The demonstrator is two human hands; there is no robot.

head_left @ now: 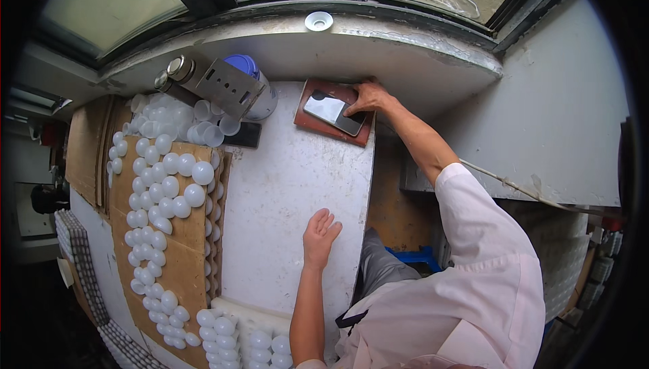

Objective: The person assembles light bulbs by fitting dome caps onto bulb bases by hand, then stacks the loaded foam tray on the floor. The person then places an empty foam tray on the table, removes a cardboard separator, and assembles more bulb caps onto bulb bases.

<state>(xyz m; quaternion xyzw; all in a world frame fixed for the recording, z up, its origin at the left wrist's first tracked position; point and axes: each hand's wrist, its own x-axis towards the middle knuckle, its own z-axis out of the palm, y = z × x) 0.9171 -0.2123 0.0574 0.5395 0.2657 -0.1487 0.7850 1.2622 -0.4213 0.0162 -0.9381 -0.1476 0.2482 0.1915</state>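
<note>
My right hand (368,96) reaches to the far right corner of a reddish-brown, book-like flat thing (307,123) on the white table. Its thumb presses on the near right part of a smartphone (326,106) lying on top, while the fingers go round the brown thing's far corner. The fingertips are partly hidden there. My left hand (320,234) hovers over the middle of the table, palm turned up, fingers loosely bent and thumb apart, nothing in it. Left of it, many white plastic domes (171,186) lie in rows on stacked brown cardboard sheets (184,239).
A metal box with slots (230,89), a blue-lidded tub (266,104), steel flasks (181,68) and translucent cups (211,133) crowd the back left. A dark phone-like slab (245,135) lies beside them. A white round fitting (318,21) sits on the windowsill. A cable (503,178) runs along the right.
</note>
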